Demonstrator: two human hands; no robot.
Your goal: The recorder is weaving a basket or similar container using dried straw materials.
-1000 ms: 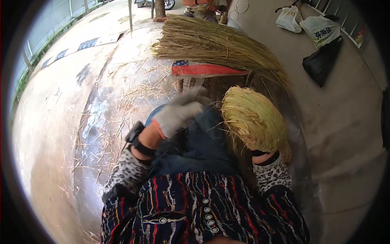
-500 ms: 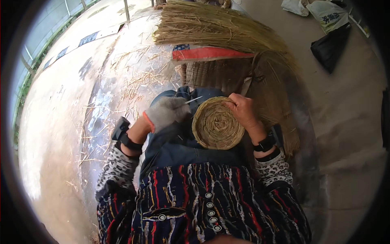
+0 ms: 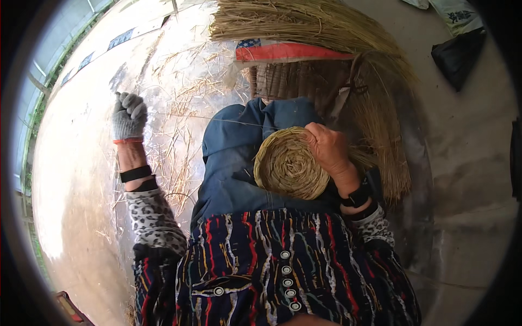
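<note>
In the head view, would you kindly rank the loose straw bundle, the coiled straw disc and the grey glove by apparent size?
1. Loose straw bundle, the largest.
2. Coiled straw disc, held by the right hand.
3. Grey glove on the left hand, the smallest, though fisheye distortion near the rim may shrink it.

Straw-yellow coiled mat (image 3: 289, 163); grey glove (image 3: 127, 117) with red cuff; leopard-print sleeves (image 3: 155, 220); navy blouse (image 3: 283, 266) striped red, yellow, white.

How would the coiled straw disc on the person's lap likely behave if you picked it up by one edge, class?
The coiled straw disc looks tightly wound, so it would probably stay fairly stiff rather than flop. Being dry straw, it is likely light for its size. The right hand grips only its rim, and it keeps its shape, which suggests it holds together.
</note>
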